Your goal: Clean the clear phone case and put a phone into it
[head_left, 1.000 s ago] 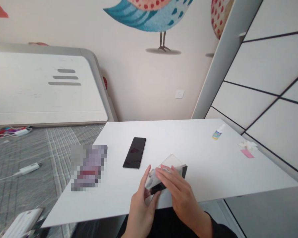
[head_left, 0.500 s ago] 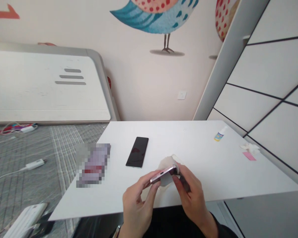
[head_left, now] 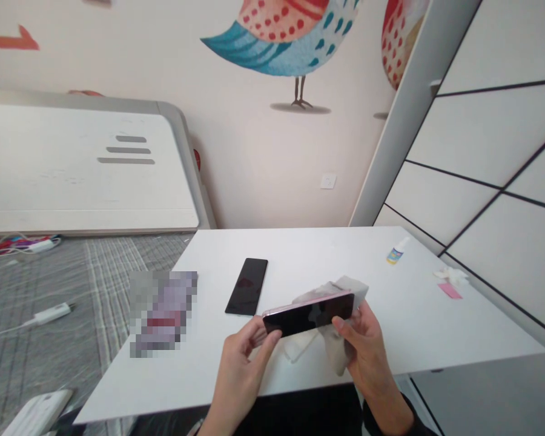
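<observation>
The left hand (head_left: 240, 357) pinches one short end of a slim pink-edged phone (head_left: 307, 315) while the right hand (head_left: 366, 345) grips the other end, its fingers (head_left: 340, 326) pressed on a soft pale cloth (head_left: 345, 290) draped behind it, so the phone hangs above the near edge of the white desk (head_left: 436, 315). The glossy black glass looks slick, and held only at its ends it could slip and knock the desk; a second flat black phone (head_left: 247, 286) lies beyond
</observation>
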A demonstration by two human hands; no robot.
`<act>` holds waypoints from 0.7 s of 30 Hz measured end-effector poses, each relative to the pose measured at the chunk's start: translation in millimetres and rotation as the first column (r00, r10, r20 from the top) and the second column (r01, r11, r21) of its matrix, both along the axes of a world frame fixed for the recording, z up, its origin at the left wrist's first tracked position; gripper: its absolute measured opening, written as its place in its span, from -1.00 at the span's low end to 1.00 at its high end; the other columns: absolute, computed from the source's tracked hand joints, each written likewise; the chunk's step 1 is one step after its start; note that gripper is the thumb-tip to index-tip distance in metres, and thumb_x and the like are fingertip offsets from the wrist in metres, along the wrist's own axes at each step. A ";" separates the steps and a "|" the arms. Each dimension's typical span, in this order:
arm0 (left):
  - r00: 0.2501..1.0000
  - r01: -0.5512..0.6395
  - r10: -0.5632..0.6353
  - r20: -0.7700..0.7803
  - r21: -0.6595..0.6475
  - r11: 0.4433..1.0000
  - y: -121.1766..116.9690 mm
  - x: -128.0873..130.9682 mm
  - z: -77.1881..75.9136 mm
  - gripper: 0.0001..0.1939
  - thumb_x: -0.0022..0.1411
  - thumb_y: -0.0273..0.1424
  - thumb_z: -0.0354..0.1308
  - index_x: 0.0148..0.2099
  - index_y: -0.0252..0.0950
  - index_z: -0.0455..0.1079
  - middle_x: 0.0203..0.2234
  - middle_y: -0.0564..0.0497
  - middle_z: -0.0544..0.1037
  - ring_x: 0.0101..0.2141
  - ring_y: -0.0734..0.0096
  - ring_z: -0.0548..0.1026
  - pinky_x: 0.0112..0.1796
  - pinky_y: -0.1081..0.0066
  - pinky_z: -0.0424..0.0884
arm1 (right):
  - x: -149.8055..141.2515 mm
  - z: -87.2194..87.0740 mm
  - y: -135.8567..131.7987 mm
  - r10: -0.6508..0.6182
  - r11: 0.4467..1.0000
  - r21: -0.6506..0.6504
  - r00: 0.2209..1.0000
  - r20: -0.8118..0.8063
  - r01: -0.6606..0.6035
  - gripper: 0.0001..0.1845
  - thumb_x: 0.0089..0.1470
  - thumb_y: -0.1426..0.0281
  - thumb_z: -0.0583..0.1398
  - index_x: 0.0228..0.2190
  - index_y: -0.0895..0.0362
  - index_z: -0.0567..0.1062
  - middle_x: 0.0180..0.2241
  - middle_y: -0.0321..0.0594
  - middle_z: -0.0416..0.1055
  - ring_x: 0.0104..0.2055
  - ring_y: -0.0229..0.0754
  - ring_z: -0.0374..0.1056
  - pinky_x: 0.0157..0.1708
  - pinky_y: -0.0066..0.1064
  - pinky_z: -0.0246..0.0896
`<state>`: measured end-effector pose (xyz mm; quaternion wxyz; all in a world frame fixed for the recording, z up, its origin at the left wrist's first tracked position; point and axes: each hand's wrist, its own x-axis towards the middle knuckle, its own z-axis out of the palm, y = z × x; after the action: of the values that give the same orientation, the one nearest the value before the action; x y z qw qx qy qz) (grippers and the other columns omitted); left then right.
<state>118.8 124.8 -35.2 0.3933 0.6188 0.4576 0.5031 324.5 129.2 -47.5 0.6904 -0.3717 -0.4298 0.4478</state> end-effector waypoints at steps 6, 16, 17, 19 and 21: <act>0.983 -0.124 0.151 -0.101 0.232 0.965 -15.1 -12.0 19.3 -0.90 0.43 -0.32 0.23 -0.16 -0.20 0.53 -0.40 0.10 0.71 -0.36 0.38 0.71 -0.23 0.54 0.58 | 15.1 -4.8 -12.8 -0.268 0.963 0.050 0.942 0.203 0.263 -0.67 0.32 0.23 0.30 0.07 0.03 0.52 -0.02 -0.09 0.64 -0.01 0.00 0.61 -0.13 -0.26 0.61; 0.920 -0.008 0.247 -0.306 0.613 0.790 -26.8 5.8 23.5 -0.72 0.36 -0.60 0.05 -0.01 -0.22 0.50 -0.42 0.04 0.67 -0.49 0.43 0.64 -0.41 0.57 0.52 | -11.8 9.3 -27.5 -0.480 0.753 0.606 0.415 0.773 -0.257 -0.26 0.35 0.59 0.06 0.44 -0.12 0.16 0.20 -0.19 0.51 0.34 0.04 0.35 0.32 0.04 0.32; 0.912 -0.004 0.257 -0.318 0.623 0.782 -27.3 4.7 23.0 -0.72 0.38 -0.60 0.08 0.02 -0.22 0.49 -0.37 0.02 0.69 -0.45 0.42 0.66 -0.37 0.56 0.53 | -11.4 5.9 -24.3 -0.481 0.772 0.596 0.408 0.776 -0.223 -0.25 0.35 0.59 0.06 0.44 -0.17 0.16 0.20 -0.20 0.52 0.31 0.04 0.39 0.32 0.06 0.33; 0.899 0.016 0.262 -0.352 0.623 0.782 -27.7 2.8 21.9 -0.70 0.40 -0.60 0.15 0.10 -0.22 0.46 -0.25 -0.02 0.73 -0.33 0.40 0.70 -0.26 0.55 0.57 | -13.2 -4.4 -20.6 -0.497 0.814 0.576 0.428 0.755 -0.071 -0.23 0.35 0.57 0.06 0.46 -0.17 0.09 0.21 -0.13 0.49 0.27 0.09 0.42 0.25 0.15 0.38; 0.893 0.052 0.243 -0.380 0.623 0.781 -27.4 2.6 20.7 -0.67 0.39 -0.61 0.19 0.13 -0.22 0.44 -0.19 -0.03 0.73 -0.26 0.40 0.71 -0.19 0.56 0.57 | -19.9 -15.5 -22.1 -0.528 0.825 0.561 0.456 0.717 0.072 -0.21 0.34 0.54 0.05 0.49 -0.03 -0.01 0.23 0.04 0.43 0.30 0.19 0.37 0.17 0.20 0.44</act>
<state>121.4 97.4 -14.5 0.0284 0.7853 0.3756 0.4914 304.5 107.0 -63.0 0.5252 -0.4414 -0.7264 -0.0403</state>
